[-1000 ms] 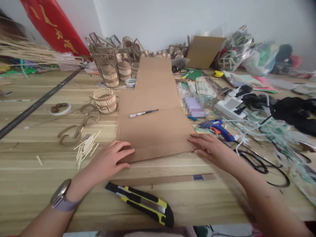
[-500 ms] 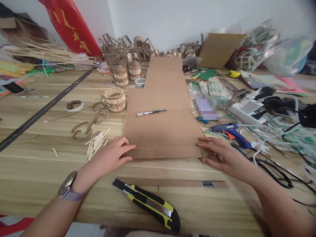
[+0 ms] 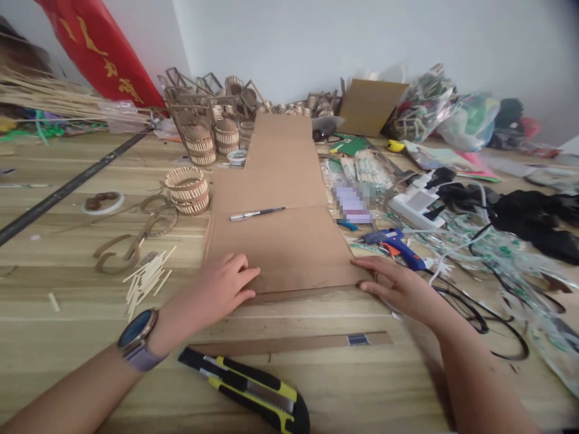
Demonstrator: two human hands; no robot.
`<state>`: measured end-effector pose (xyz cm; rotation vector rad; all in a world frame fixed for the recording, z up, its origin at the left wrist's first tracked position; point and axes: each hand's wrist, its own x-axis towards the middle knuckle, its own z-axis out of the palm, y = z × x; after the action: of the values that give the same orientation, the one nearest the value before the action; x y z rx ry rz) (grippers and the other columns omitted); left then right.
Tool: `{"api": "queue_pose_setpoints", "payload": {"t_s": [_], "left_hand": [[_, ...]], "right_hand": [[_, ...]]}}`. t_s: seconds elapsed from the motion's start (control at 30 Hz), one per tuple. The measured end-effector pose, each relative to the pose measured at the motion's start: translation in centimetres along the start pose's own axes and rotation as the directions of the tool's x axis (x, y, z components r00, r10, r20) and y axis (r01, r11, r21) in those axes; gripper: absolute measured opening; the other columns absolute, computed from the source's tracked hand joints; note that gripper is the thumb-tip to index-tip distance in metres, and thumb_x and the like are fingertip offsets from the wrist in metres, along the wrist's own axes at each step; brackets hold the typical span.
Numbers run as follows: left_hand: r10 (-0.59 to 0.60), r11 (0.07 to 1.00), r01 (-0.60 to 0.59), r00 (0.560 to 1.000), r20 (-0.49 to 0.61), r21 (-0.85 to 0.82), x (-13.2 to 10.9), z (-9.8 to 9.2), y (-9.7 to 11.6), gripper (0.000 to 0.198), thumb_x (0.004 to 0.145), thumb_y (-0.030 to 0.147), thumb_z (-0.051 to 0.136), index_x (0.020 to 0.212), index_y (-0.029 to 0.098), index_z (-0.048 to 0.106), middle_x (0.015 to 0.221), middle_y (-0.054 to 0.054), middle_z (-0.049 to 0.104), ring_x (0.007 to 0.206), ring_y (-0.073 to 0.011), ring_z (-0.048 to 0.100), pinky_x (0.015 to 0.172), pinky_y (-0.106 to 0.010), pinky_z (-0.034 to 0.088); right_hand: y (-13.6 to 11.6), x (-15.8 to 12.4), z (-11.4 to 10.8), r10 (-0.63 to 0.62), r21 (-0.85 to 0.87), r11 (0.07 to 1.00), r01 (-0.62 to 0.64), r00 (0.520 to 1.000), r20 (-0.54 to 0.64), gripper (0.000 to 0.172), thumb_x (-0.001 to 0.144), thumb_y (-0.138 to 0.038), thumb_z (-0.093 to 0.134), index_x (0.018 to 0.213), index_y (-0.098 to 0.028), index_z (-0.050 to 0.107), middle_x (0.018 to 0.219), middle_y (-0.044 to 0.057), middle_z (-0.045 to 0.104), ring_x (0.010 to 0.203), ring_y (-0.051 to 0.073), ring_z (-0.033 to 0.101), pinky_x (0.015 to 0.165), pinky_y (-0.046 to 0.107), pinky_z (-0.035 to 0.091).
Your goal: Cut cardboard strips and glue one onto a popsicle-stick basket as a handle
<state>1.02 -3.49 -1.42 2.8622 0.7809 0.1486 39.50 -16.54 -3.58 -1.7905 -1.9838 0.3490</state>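
A long brown cardboard sheet [image 3: 280, 244] lies flat on the table, stretching away from me. My left hand [image 3: 228, 280] rests at its near left corner, index finger and thumb stretched apart, the other fingers bent. At the near right corner, my right hand [image 3: 398, 286] touches the edge with extended fingers. On the cardboard lies a pen [image 3: 257, 214]. Nearer to me, a black and yellow utility knife [image 3: 253, 389] lies in front of a narrow cardboard strip [image 3: 298, 343].
Left are a small slatted basket [image 3: 187, 191], loose wooden sticks [image 3: 147, 280] and a white dish [image 3: 103, 203] of brown balls. Right are a blue glue gun [image 3: 400, 246], a power strip [image 3: 418, 205], cables and plastic bags. Finished-looking baskets [image 3: 199, 144] cluster at the back.
The view has shifted, so most things appear farther left. My left hand has moved slightly right over the cardboard's near edge; my right hand remains by the right corner.
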Motion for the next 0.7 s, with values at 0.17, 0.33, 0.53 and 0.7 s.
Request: {"api": "queue_pose_setpoints", "payload": {"t_s": [0.17,0.33,0.53,0.7], "left_hand": [[-0.021,0.999,0.02,0.999,-0.03,-0.033,-0.6,0.9,-0.7,0.037,0.102,0.037,0.046,0.131,0.021,0.064,0.102,-0.007,0.058,0.092,-0.0198,0.057,0.081,-0.032,0.05],[-0.009,0.995,0.005,0.999,-0.039,-0.097,-1.0,1.5,-1.6,0.035,0.102,0.036,0.049,0.131,0.026,0.064,0.103,-0.005,0.056,0.091,-0.0182,0.056,0.082,-0.031,0.05],[0.025,0.994,-0.025,1.0,-0.006,-0.107,-1.3,1.5,-2.2,0.034,0.101,0.032,0.052,0.133,0.026,0.062,0.104,-0.005,0.055,0.092,-0.0178,0.056,0.085,-0.032,0.05],[0.015,0.994,-0.014,1.0,0.014,-0.107,-1.2,1.2,-2.0,0.034,0.1,0.027,0.053,0.133,0.026,0.061,0.104,-0.004,0.055,0.092,-0.0178,0.056,0.084,-0.032,0.049]], "right_hand": [[-0.2,0.4,0.5,-0.036,-0.02,0.999,0.036,0.999,-0.036,0.041,0.094,-0.047,0.055,0.126,-0.025,0.069,0.128,0.013,0.068,0.117,0.029,0.065,0.102,0.049,0.053],[-0.1,0.5,0.7,-0.067,-0.005,0.998,0.067,0.998,-0.019,0.041,0.097,-0.04,0.05,0.13,-0.023,0.067,0.129,0.014,0.067,0.119,0.027,0.064,0.102,0.047,0.053],[0.3,0.2,0.6,-0.088,-0.026,0.996,0.087,0.996,-0.007,0.041,0.099,-0.037,0.045,0.133,-0.025,0.065,0.132,0.013,0.065,0.123,0.027,0.062,0.104,0.046,0.051],[0.6,0.2,0.7,-0.1,-0.062,0.993,0.099,0.995,-0.006,0.041,0.099,-0.036,0.045,0.133,-0.024,0.065,0.13,0.014,0.066,0.122,0.027,0.062,0.103,0.048,0.051]]}}
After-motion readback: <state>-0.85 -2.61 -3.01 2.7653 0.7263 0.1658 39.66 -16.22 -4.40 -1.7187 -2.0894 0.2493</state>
